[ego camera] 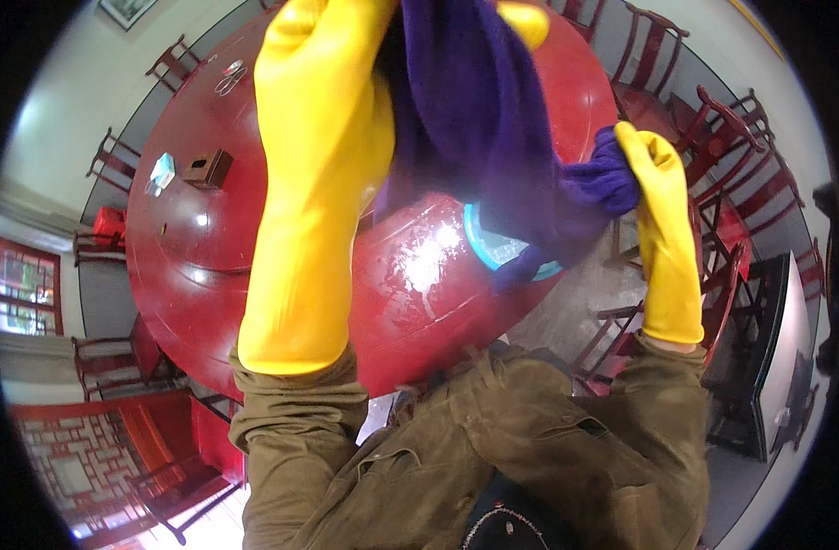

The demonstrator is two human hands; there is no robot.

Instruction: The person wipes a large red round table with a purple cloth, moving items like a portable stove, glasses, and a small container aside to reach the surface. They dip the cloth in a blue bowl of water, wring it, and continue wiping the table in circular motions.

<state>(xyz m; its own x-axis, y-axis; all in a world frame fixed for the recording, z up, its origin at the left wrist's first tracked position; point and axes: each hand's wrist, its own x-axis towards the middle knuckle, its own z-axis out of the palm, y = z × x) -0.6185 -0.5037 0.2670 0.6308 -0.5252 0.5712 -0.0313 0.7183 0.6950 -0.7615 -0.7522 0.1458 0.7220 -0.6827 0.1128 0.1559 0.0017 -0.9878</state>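
Both my hands wear long yellow rubber gloves. A purple cloth [474,103] is stretched in the air between them, above the table. My left hand [323,75] is raised at the top of the view, closed on the cloth's upper part; the frame edge cuts off some of it. My right hand [653,165] pinches a bunched corner of the cloth on the right. A yellow rubber fingertip [526,24] shows past the cloth's upper edge. Below the cloth, partly hidden by it, a basin with a light-blue rim [473,237] stands near the table's edge.
The round red table [392,350] has a wet, shiny patch [423,265]. On its far left are a brown tissue box [210,170], a light-blue packet [162,172] and a small item with a cord [232,72]. Dark red wooden chairs [650,48] surround it.
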